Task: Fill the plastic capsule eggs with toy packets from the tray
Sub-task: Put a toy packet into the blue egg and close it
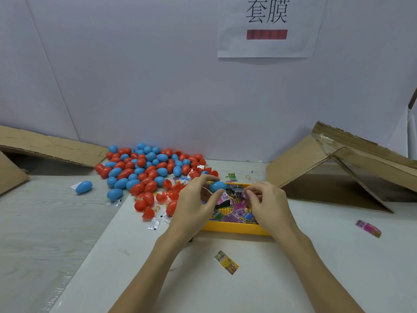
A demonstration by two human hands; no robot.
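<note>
Blue egg (217, 186) pinched in left hand (195, 205) over yellow tray (234, 229), kept close for loading. Right hand (269, 205) fingers curled, pinching a pink packet (247, 195) from tray's packet pile. Egg heap (149, 168) lies behind-left, within reach.

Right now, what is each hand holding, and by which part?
The left hand pinches a blue egg at its near end, thumb below, fingers above. The right hand pinches a small pink packet over the yellow tray.
</note>
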